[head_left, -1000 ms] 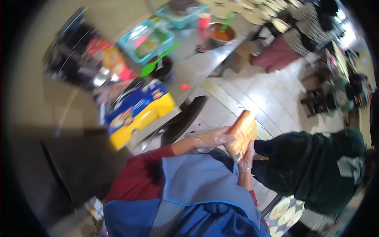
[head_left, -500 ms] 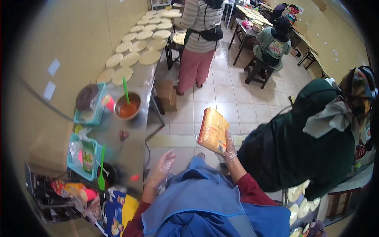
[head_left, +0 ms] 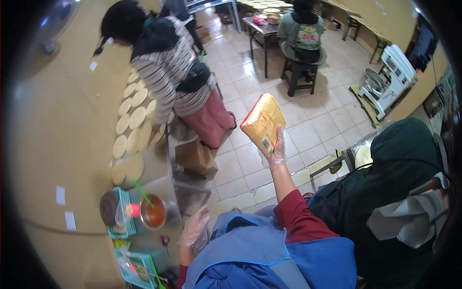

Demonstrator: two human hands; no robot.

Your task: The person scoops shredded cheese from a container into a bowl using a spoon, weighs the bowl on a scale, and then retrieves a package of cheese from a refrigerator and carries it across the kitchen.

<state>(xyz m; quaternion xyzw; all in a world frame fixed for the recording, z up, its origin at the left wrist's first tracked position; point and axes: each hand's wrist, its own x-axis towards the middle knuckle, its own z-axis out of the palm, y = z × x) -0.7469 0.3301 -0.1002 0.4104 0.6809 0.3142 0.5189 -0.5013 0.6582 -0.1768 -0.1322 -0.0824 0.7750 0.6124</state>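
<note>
My right hand (head_left: 276,151), in a clear plastic glove, grips a flat yellow packet (head_left: 264,123) with red edges and a barcode. The packet is held up at arm's length over the tiled floor. Lower and to the left is my left hand (head_left: 196,229), also gloved, its fingers stretched out and holding nothing. It hovers by the edge of the metal table (head_left: 156,185). On that table, near this hand, stands a steel bowl of orange-red sauce (head_left: 155,213) with a green-handled utensil (head_left: 140,191) in it. Scissors (head_left: 165,242) lie just below the bowl.
Two turquoise baskets (head_left: 126,230) stand along the wall, beside rows of flat dough rounds (head_left: 123,124). A person in stripes (head_left: 168,60) bends over these. Another person in dark green (head_left: 385,192) is close on my right. A cardboard box (head_left: 195,158) sits on the floor.
My view has swung right and up. My right arm reaches farther forward with the packet still gripped. The striped-clothed person now leans over the dough rounds.
</note>
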